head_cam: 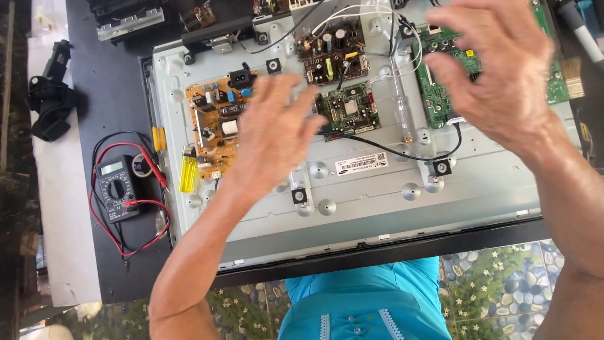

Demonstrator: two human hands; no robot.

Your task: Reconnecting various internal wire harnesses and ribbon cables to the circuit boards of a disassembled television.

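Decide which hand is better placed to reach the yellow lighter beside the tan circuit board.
Left. The left hand hovers over the tan circuit board, close to the yellow lighter; the right hand is far across.

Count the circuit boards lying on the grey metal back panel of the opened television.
4. A tan circuit board lies left, a brown circuit board top centre, a small green circuit board below it, and a long green circuit board right, partly behind the right hand. More may be hidden.

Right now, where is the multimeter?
In the head view, the multimeter lies at the left on the dark table, beside the metal panel, ringed by its red leads.
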